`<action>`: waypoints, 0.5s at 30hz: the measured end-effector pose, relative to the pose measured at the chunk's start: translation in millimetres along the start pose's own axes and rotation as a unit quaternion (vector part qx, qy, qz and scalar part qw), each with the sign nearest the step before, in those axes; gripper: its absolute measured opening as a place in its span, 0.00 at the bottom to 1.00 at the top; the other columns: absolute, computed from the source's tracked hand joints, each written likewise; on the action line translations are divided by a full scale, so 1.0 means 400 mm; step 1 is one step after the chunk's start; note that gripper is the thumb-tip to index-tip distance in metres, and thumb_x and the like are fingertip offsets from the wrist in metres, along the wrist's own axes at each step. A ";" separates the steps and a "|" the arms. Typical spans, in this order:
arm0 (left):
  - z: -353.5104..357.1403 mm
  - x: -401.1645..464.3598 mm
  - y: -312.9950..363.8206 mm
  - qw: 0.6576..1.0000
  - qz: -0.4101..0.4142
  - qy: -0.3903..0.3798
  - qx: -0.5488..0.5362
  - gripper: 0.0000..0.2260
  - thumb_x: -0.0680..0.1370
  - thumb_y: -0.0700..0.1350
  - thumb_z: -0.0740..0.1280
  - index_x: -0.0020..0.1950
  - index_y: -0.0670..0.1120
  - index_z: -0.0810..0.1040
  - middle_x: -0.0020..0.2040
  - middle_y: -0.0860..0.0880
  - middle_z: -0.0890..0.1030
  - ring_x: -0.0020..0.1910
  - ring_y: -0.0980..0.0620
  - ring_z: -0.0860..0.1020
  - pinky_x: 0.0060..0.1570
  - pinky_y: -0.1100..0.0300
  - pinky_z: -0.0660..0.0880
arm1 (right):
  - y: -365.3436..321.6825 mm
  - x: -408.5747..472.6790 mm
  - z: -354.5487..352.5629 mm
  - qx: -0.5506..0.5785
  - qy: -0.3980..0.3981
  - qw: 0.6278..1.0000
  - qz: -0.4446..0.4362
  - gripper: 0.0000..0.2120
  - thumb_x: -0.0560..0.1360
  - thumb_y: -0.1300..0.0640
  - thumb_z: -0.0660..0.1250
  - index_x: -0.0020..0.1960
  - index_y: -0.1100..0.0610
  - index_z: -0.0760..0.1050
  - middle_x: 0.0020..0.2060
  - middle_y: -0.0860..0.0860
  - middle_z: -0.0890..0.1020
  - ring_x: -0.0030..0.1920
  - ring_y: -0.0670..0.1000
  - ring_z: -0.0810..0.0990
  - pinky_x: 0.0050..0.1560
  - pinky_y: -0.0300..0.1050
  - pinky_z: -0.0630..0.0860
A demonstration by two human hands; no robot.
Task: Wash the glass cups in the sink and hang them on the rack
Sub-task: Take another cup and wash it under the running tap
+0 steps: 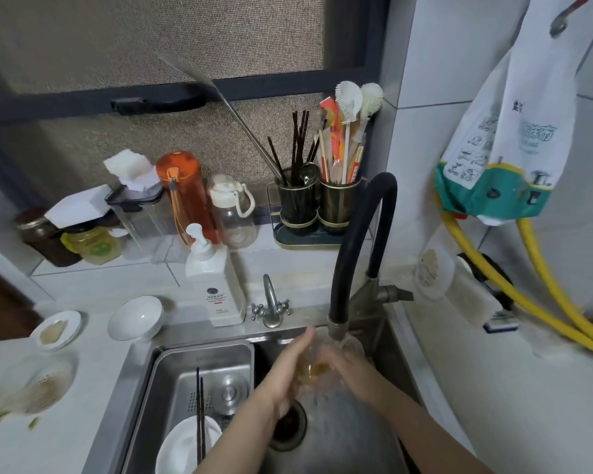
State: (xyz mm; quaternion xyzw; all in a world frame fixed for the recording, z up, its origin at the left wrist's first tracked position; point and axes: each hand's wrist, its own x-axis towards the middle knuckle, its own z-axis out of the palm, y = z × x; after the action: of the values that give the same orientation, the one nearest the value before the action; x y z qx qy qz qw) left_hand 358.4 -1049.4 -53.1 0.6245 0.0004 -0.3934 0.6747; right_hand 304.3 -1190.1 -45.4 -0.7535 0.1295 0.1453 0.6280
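A clear glass cup [317, 366] with an amber tint inside sits between my two hands over the steel sink [374, 436], just under the black faucet hose's nozzle [337, 328]. My left hand [290, 367] lies against the cup's left side with straight fingers pointing up toward the nozzle. My right hand [344, 366] wraps the cup from the right. The cup is blurred and partly hidden by the fingers. No rack for the cups is in view.
A steel drain basket [243, 354] in the sink's left half holds a white plate [182, 443] and dark chopsticks [200, 415]. The drain [288, 427] lies below the hands. A soap pump bottle [214, 289], small tap [271, 302], bowls [136, 318] and utensil holders [319, 203] stand behind.
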 end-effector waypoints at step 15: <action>0.018 0.003 -0.008 0.985 0.056 0.142 0.086 0.32 0.65 0.71 0.64 0.57 0.49 0.80 0.50 0.51 0.85 0.49 0.55 0.83 0.46 0.67 0.78 | 0.033 0.033 0.048 0.018 -0.029 0.999 -0.017 0.22 0.72 0.31 0.55 0.55 0.39 0.79 0.56 0.43 0.82 0.58 0.42 0.79 0.66 0.45 0.70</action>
State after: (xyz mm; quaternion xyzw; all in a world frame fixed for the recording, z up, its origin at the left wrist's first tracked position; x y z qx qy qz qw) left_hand 354.0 -1056.0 -54.7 0.7287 0.0279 -0.2610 0.6325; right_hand 310.6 -1173.5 -65.5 -0.7399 0.1013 0.1537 0.6471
